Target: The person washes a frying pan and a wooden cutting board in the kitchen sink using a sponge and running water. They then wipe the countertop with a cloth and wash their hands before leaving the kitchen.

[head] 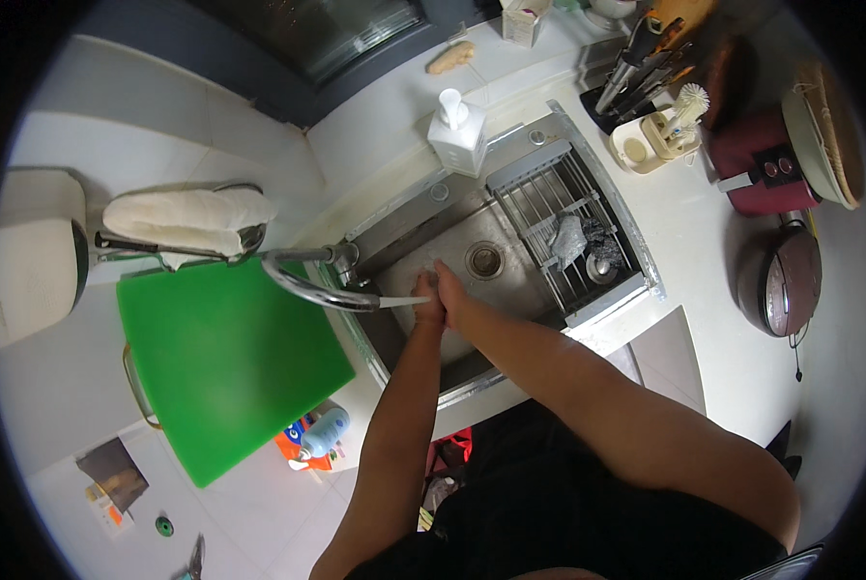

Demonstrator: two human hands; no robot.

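Observation:
My left hand [427, 303] and my right hand [450, 288] are pressed together over the stainless steel sink [422, 250]. A stream of water [402, 301] runs from the curved chrome faucet [317, 291] onto my left hand. The palms face each other and are hidden, so whether anything small lies between them does not show. Just beyond my fingertips is the round sink drain [485, 261]. On the sink's right side sits a metal drain rack [531, 206], holding a crumpled silvery scrubbing cloth [568, 241] and a dark wire scourer [603, 246].
Left of the sink lies a green cutting board [230, 362], with a light-blue bottle [324, 433] near its edge. A white pump bottle [459, 134] stands behind the sink. To the right are a knife block [614, 109], a cream brush holder [647, 145] and a dark red appliance [748, 163].

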